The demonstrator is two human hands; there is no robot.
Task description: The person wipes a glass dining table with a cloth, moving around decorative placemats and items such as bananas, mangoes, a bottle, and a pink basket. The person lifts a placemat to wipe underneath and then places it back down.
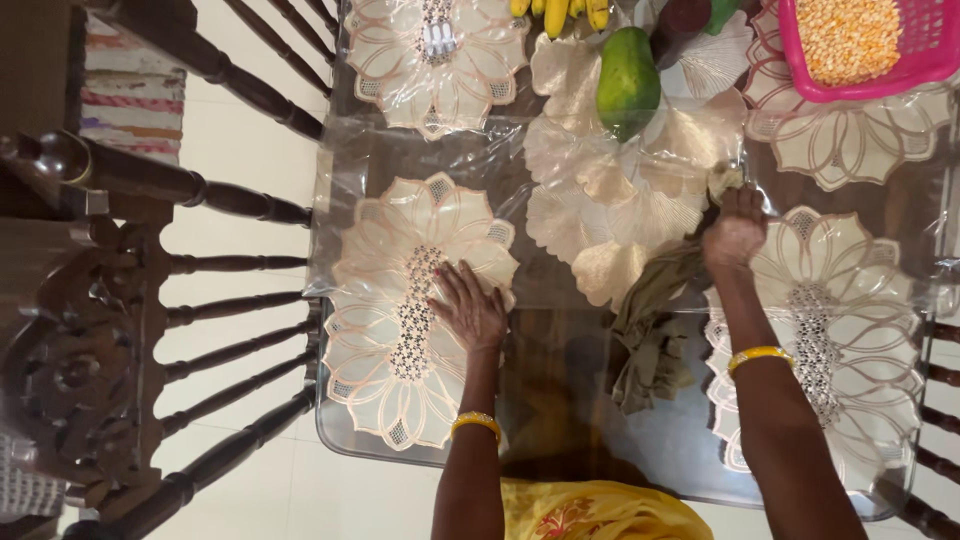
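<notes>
My left hand (pixel 468 305) lies flat, fingers spread, on a cream flower-shaped placemat (pixel 385 360) under the clear plastic table cover. My right hand (pixel 735 230) grips an olive-green cloth (pixel 655 330) bunched against the table; the cloth trails back toward me from under that hand. The hand sits between the gold flower-shaped centre mat (pixel 600 195) and another cream placemat (pixel 830 330) on the right. Both wrists carry yellow bangles.
A green papaya (pixel 628 78), bananas (pixel 560 12) and a pink basket (pixel 930 60) of yellow grain stand at the far side. Dark wooden chairs (pixel 120 300) crowd the left edge, and more chair backs show at the right. The glass table edge (pixel 400 450) lies near me.
</notes>
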